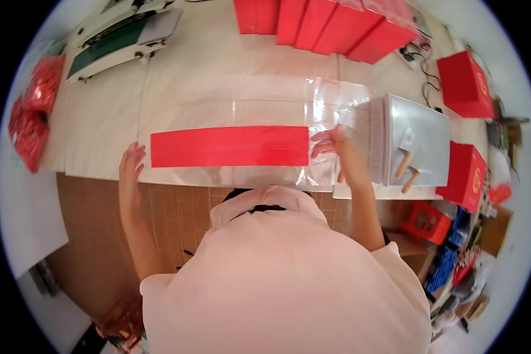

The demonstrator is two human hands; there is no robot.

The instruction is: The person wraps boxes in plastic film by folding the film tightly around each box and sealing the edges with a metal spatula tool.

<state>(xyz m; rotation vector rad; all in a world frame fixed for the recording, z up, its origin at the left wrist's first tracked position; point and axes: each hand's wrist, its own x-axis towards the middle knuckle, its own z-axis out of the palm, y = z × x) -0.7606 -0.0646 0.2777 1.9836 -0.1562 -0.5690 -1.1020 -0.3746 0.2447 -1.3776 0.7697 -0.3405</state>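
A long flat red piece, perhaps a box or panel [230, 147], lies lengthwise near the table's front edge. Clear plastic film [271, 106] spreads under or around it and reaches past its right end. Just off the red piece's left end is my left hand [133, 158], fingers apart and holding nothing. Over the film at the right end is my right hand [331, 143], with fingers stretched toward the red piece. Whether those fingertips touch the film or the red end, I cannot tell.
Several red boxes [324, 26] stand at the back. A metal-topped block [422, 144] on the right carries wooden-handled scrapers [404, 162]. More red boxes [463, 85] stand beyond it. A green-bedded machine [112, 50] is at back left, near red bags [32, 124]. A red stool [426, 222] stands below right.
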